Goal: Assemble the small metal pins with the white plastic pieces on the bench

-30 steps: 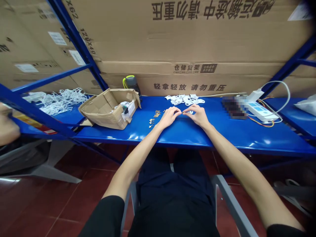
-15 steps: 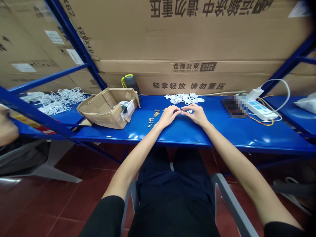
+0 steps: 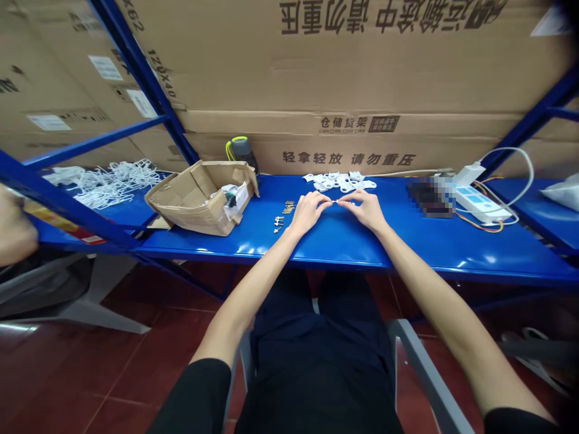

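Note:
My left hand (image 3: 309, 211) and my right hand (image 3: 364, 208) meet just above the blue shelf, fingertips pinched toward each other. Between them shows a tiny whitish part (image 3: 335, 202); both pinches close on it or on its two ends, and its exact kind is too small to tell. Left of my left hand lie several small brass-coloured pins (image 3: 288, 207) in a row. Nearer the front edge are a few pins with white ends (image 3: 278, 221). Small white bits (image 3: 353, 204) are mostly hidden by my right hand. Behind both hands lies a pile of white plastic parts (image 3: 339, 181).
An open cardboard box (image 3: 192, 208) stands left, with a dark bottle (image 3: 243, 150) behind it. A power strip (image 3: 483, 204) with cables lies right. White cords (image 3: 113, 184) cover the neighbouring shelf. Another person's blurred hand (image 3: 15, 229) shows far left, beyond a blue post (image 3: 136, 66).
My fingertips have come together around the tiny part, with the right hand shifted slightly. The small white bits beside it are now more covered. The view has shifted slightly.

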Tool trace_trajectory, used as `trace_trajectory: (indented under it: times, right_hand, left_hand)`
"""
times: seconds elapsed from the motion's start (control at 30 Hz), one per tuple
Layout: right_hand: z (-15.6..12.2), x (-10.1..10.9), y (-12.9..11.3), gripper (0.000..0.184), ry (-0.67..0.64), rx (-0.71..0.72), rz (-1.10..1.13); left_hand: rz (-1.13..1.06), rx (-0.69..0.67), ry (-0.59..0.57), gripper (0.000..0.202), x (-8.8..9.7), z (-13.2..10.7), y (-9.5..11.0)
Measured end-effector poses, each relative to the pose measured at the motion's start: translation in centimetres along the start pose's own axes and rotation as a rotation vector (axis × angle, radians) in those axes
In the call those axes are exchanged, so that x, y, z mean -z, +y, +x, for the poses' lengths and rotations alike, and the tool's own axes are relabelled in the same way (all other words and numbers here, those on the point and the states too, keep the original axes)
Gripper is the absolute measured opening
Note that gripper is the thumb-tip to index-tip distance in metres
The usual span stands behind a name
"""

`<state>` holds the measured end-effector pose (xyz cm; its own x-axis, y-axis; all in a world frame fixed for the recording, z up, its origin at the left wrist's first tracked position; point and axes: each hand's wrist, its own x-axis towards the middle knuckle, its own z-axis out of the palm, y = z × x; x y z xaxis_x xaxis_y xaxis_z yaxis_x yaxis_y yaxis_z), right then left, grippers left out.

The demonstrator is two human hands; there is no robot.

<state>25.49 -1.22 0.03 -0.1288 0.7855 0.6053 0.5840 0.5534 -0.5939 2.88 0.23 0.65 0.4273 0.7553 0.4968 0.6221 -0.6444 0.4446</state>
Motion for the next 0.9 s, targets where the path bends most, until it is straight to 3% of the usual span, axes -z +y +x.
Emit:
trace_trajectory:
  times: [0.43, 0.63, 0.9]
  right_hand:
    - [-0.3, -0.2, -0.4, 0.033, -0.17, 0.046, -0.105]
    - [-0.4, -0.4, -0.7, 0.031, -0.381, 0.137, -0.141]
    - [-0.5, -0.5, -1.7, 0.029, -0.486, 0.194, -0.141]
  left_hand:
    - [0.201, -0.05, -0.126, 0.026, 0.6, -0.1, -0.2]
    - [0.377, 0.198, 0.015, 0.038, 1.7, -0.3, -1.0]
    - [0.466, 0.358, 0.035, 0.043, 2.7, -0.8, -0.8]
